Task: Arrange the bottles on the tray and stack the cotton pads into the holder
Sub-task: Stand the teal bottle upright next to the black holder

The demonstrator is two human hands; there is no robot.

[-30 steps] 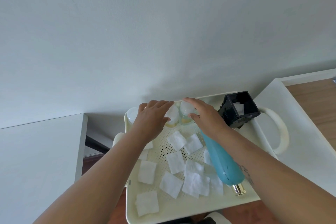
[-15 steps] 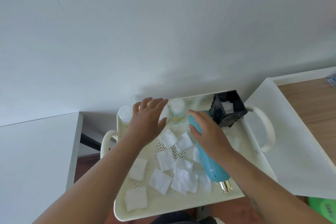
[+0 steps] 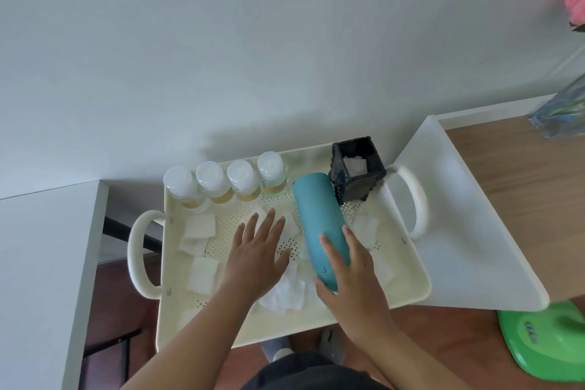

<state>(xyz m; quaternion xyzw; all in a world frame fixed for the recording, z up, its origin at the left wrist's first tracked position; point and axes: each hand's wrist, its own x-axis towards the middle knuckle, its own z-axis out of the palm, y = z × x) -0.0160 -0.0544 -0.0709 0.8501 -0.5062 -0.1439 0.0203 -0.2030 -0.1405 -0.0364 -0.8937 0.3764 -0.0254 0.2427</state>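
Note:
A cream perforated tray (image 3: 408,288) with two handles holds everything. Several small clear bottles (image 3: 240,179) with white caps and yellowish liquid stand in a row along its far edge. A tall teal bottle (image 3: 318,218) lies tilted in the tray, its top near the black square holder (image 3: 357,172), which has a white pad inside. My right hand (image 3: 351,275) grips the teal bottle's lower end. My left hand (image 3: 258,253) hovers flat, fingers spread, over the tray's middle. White square cotton pads (image 3: 201,226) lie scattered on the tray floor, some under my hands.
A white shelf edge (image 3: 468,231) and wooden top (image 3: 522,174) lie to the right, with a blue-green vase (image 3: 563,111) at the far right. A white surface (image 3: 41,263) stands left. A green object (image 3: 547,342) lies on the floor at lower right.
Both hands have drawn back from the small bottles, which now stand uncovered in a row. My right hand slid down to the teal bottle's lower end.

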